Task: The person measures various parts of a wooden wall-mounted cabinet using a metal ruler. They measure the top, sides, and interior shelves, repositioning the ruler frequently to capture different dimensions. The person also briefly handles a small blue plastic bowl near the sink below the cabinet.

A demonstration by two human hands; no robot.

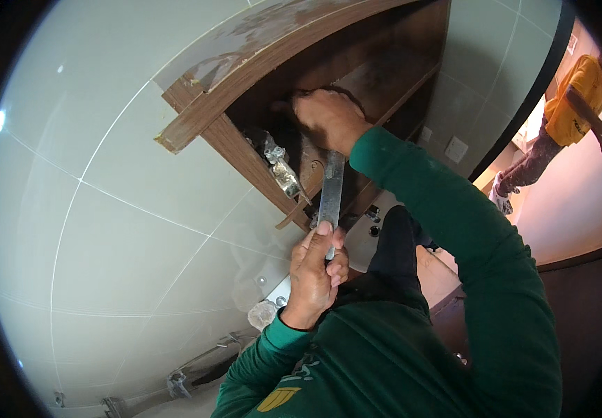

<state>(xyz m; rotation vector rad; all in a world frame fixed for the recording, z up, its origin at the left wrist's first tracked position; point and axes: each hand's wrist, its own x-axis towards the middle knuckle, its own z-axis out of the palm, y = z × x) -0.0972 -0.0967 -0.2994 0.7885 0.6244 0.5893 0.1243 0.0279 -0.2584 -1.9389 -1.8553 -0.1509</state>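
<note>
A flat grey metal bar (pixel 330 195) runs from my left hand up into a brown wooden cabinet frame (pixel 263 159). Wrapped round its lower end, the fingers and thumb of my left hand (pixel 317 272) are closed. My right hand (pixel 329 118) is inside the cabinet, fingers curled, with the bar's upper end passing behind its wrist; whatever it grips is hidden. Beside the bar, a shiny crumpled silvery piece (pixel 283 173) lies along the frame's inner edge. A thin wood strip (pixel 292 213) sticks out near the frame's lower corner.
Pale tiled wall (pixel 127 153) borders the cabinet on the left. A wooden crosspiece (pixel 182 129) juts out past the frame's corner. Metal fittings (pixel 179 383) sit low on the left. Beyond a dark-edged opening at right, a person in a yellow shirt (pixel 576 101) stands.
</note>
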